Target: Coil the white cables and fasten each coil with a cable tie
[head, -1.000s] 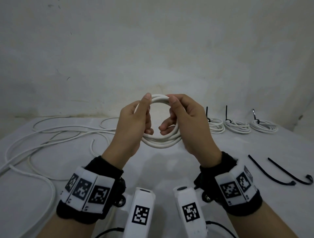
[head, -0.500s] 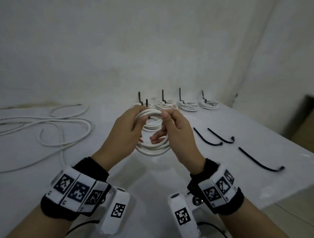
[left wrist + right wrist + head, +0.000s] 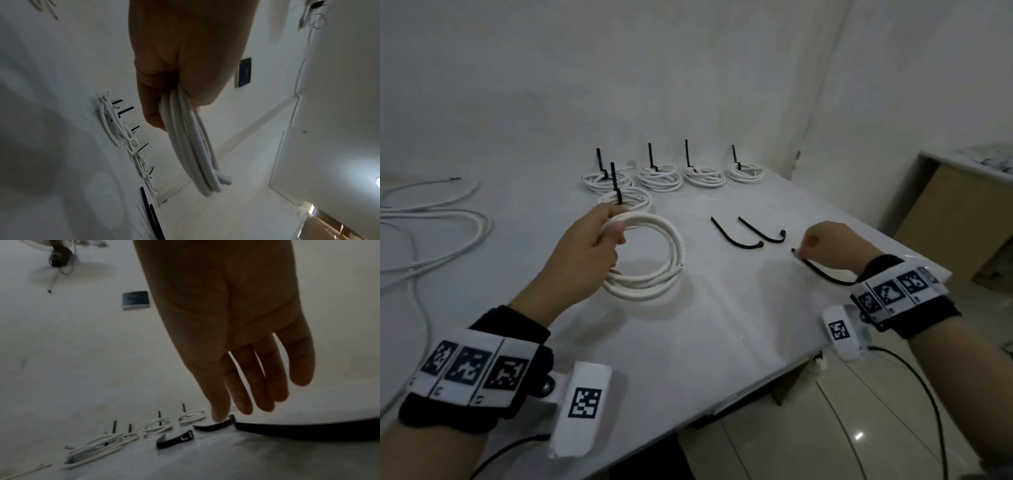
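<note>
Head view: the left hand (image 3: 585,253) grips a round coil of smooth white plastic-sheathed cable (image 3: 654,274), held tilted above the pale matte bench (image 3: 688,342). The right hand (image 3: 825,246) pinches the tip of a thin curved black cable tie (image 3: 825,274) lying on the bench. Two more black hooked ties (image 3: 750,236) lie between, and five tied white coils (image 3: 664,178) sit behind.

Left wrist view: curled fingers (image 3: 152,105) wrap the coil's bundled loops (image 3: 193,146).

Right wrist view: long, nearly straight fingers (image 3: 242,386) reach down, one fingertip at the flat black strap (image 3: 308,431).

Left hand (image 3: 585,253) grips white coil (image 3: 650,260); right hand (image 3: 828,245) pinches black tie (image 3: 822,272).
</note>
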`<state>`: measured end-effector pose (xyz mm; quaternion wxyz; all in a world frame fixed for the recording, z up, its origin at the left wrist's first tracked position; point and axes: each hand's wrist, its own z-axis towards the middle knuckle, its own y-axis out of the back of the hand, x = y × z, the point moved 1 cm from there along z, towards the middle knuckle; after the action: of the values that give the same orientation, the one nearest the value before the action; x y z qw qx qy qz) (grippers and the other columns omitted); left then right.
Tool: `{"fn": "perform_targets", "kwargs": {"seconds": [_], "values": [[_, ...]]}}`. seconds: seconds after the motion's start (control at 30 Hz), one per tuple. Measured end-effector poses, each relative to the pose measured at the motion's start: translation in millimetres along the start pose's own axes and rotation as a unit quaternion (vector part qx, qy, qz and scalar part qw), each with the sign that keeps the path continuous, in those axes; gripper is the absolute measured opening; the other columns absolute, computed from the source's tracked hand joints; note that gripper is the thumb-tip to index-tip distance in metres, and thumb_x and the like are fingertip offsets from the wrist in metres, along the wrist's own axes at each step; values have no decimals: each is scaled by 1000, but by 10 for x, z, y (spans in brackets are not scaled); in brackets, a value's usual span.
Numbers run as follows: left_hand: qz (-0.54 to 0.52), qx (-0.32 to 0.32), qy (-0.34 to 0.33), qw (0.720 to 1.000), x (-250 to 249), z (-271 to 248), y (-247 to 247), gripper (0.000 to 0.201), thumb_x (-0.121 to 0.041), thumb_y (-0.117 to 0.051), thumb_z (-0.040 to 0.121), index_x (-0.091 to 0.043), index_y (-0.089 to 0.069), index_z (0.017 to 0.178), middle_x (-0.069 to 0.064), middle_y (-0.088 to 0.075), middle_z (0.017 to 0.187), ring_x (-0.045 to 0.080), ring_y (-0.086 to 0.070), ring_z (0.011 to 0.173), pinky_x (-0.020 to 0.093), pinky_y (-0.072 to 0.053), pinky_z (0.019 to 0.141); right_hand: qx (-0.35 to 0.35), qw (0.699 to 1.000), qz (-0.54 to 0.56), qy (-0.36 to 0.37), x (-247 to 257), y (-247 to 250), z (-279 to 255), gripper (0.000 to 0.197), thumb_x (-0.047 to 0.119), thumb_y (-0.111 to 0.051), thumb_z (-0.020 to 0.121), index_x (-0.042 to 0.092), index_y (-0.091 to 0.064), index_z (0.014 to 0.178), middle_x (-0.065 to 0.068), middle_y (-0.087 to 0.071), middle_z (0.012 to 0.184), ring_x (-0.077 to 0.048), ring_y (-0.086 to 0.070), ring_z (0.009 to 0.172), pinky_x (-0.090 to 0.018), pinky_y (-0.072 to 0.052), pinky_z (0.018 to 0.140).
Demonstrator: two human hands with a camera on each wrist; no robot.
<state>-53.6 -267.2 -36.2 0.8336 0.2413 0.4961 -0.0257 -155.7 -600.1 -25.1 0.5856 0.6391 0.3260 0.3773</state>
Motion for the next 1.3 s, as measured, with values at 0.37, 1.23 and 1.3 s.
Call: {"fn": "perform_targets", "kwargs": {"seconds": [0.37,1.23,1.3], "values": [[-2,19,23,1000,113,-65,125,22,-20,-39,101,-31,-56,93,-1,-53,79,6,-46,51,30,-48,55,72,996,52,10,-2,145,101,17,14,-62,91,9,-58,76,-7,-71,78,-12,-52,54,-23,-40,51],[-112,-4,83,990,444,-301,925,34,-7,-42,100,-31,-66,101,6,-43,75,9,-37,51,26,-42,53,198,763,581,203,2967,-394,-245,26,10,-49,97,0,-64,78,-17,-65,63,-18,-61,48,-22,-49,46],[-128,0,87,988,444,-302,922,35,-8,-41,100,-31,-67,100,3,-41,73,9,-35,49,24,-39,51,252,734,605,175,2984,-430,-273,24,9,-47,98,0,-61,80,-10,-61,57,-14,-56,45,-20,-45,43]]}}
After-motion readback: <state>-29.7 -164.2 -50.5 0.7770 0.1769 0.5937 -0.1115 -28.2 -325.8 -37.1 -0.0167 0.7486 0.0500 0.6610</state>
